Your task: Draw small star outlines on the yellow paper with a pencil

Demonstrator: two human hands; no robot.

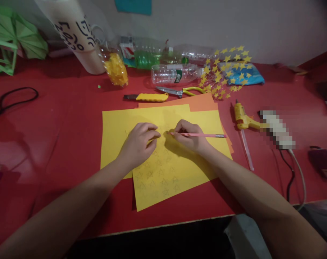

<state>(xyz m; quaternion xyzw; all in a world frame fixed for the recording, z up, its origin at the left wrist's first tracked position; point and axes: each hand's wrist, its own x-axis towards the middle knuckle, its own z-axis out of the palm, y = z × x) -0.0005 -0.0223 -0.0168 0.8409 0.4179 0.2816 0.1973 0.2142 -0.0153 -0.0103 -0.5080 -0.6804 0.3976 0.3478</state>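
Note:
A pink pencil (199,135) is gripped in my right hand (189,135), its tip at the upper middle of a yellow sheet of paper (190,165). Rows of small pencil-drawn stars (152,183) cover the lower left of that sheet. My left hand (141,143) lies on the paper left of the pencil tip, palm down, fingers a little bent and apart, holding nothing. Another yellow sheet (112,133) lies underneath, and orange paper (203,101) shows behind it.
Behind the paper are a yellow box cutter (152,97), yellow-handled scissors (179,91), clear plastic bottles (174,74) and cut-out yellow stars (228,75). A yellow glue gun (243,117) and a power strip (278,129) with cables lie right. A tall white tumbler (77,36) stands back left.

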